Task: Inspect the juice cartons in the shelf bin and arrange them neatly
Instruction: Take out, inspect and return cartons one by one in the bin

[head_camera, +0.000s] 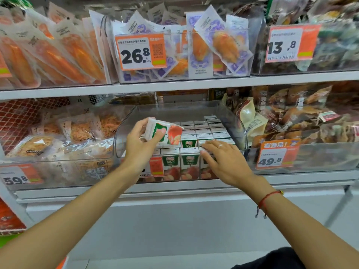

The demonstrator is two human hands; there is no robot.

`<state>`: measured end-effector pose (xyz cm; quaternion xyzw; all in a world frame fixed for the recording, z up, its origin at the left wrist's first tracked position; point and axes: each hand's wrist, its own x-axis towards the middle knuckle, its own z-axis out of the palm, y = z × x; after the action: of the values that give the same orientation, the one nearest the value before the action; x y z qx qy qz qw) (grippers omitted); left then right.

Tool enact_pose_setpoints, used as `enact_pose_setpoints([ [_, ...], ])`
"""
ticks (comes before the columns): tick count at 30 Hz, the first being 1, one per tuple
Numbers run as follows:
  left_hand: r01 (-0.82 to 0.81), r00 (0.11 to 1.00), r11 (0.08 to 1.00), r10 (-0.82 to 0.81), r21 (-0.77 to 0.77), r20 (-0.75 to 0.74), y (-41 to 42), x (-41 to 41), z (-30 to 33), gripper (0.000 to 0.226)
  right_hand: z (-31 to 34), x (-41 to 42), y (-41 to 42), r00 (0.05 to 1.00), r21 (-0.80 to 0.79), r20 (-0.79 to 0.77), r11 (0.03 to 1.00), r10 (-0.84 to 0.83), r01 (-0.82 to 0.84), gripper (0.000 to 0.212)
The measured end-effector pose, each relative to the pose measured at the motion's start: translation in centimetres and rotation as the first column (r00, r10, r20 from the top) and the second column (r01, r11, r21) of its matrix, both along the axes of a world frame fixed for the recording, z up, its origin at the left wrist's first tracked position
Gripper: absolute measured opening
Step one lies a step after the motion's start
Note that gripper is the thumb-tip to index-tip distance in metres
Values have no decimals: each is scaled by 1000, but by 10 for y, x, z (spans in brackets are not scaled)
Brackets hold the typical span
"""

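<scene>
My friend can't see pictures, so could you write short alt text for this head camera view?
A person's left hand holds a tilted juice carton above a clear shelf bin of neatly rowed cartons, while the right hand rests flat on the front cartons. Snack packets and orange price tags fill the surrounding shelves.

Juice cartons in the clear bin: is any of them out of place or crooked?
Yes, one. The left hand holds a carton tilted on its side above the bin, outside the rows. The packed cartons stand upright and even. The right hand rests flat on the front row.
</scene>
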<state>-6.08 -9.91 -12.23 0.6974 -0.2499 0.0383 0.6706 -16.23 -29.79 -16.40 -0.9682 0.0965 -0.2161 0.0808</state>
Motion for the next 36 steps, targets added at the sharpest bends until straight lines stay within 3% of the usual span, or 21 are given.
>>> enact_pose_setpoints([
  [6,169,952,940,-233,296,198,-43,24,9,37,-6,3,-3,998,28,60,999,-28,26,40],
  [10,160,893,814,-360,558,269,-50,39,19,45,-7,6,-5,996,42,84,999,-39,35,38],
  [15,149,841,602,-494,784,220,-54,50,40,51,-9,8,-7,994,60,97,998,-42,36,38],
  [18,146,826,547,-526,824,203,-61,52,42,46,-8,8,-6,994,77,93,996,-51,44,38],
  [23,92,831,458,-525,884,185,-71,57,33,59,-7,7,-5,994,94,98,995,-47,38,38],
  [26,124,815,417,-560,901,147,-73,57,21,47,-6,7,-4,994,104,94,994,-51,41,38],
  [29,113,803,438,-568,892,178,-71,59,12,30,-6,7,-3,995,102,85,993,-61,52,40],
  [36,85,801,467,-558,880,218,-67,57,5,31,-4,8,-2,994,105,77,992,-79,71,39],
])
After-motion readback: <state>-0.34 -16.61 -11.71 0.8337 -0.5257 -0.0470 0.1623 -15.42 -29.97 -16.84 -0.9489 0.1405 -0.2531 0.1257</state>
